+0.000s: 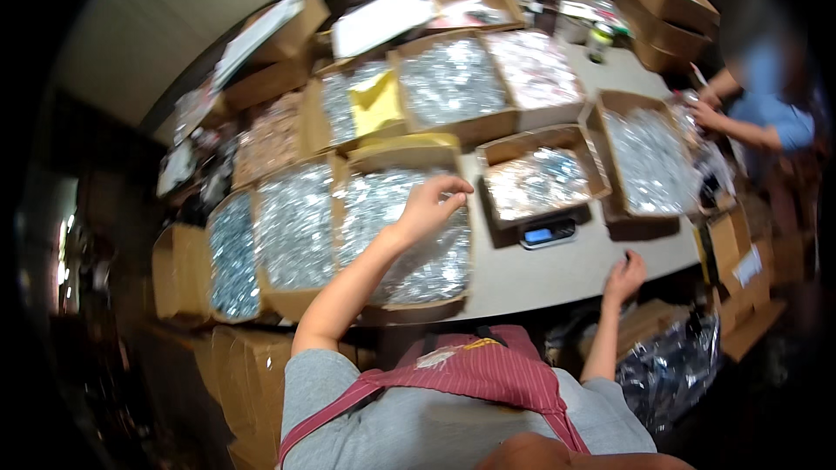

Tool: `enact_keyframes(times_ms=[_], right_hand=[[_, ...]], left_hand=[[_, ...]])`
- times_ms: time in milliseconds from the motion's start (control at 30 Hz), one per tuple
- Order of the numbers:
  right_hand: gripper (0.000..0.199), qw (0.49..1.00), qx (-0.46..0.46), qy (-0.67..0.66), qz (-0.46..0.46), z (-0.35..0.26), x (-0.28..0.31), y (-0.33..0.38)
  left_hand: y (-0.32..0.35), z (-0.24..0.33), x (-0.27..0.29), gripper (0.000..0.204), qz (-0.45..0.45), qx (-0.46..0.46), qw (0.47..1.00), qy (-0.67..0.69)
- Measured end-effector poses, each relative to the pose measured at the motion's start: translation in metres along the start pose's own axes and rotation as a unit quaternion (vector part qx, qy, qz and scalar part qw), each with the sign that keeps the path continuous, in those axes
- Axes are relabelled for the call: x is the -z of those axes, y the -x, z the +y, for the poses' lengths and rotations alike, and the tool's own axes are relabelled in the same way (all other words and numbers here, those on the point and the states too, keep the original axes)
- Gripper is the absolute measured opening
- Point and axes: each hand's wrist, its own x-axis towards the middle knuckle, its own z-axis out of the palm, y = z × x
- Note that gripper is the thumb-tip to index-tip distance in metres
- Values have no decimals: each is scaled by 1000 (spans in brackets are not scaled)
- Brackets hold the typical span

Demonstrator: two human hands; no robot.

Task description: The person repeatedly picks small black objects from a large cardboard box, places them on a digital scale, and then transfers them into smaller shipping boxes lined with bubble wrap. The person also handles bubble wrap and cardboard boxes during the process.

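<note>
My left hand (433, 206) hovers over a cardboard box (465, 287) filled with shiny clear plastic packets (409, 265). Its fingers reach rightward, slightly bent, the thumb a little apart from them, and I see nothing held. At the table's front edge is my right hand (625, 278), its fingers curled; a small dark spot shows at the fingertips, too blurred to name. Between the hands, farther back, a small digital scale (547, 234) with a lit blue display sits at the front of a smaller carton (596, 157) holding silvery and brownish packets (535, 183).
Several more cartons of packets crowd the table (514, 283), including a box (601, 200) at the right. A yellow sheet (375, 103) lies in one farther back. Another person (758, 113) handles things at the far right. Black plastic (670, 365) lies below the table's right edge.
</note>
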Motion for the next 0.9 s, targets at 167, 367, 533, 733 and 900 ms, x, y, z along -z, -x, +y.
enact_keyframes(times_ms=[167,367,533,733,900], right_hand=[[30,998,-48,-16,-34,1,-9,5],[28,988,-45,144,-20,40,-26,21],[28,950,-89,301,-3,-2,-36,43],[31,933,-71,352,-7,-125,-69,119],[34,921,-65,385,-14,-171,-69,147]], left_hand=[[125,-57,112,21,137,105,980,95],[284,-86,291,18,322,189,922,-102],[423,-201,455,22,499,229,801,-239],[573,-344,578,50,409,428,762,-263],[539,-356,591,58,166,507,814,-228]])
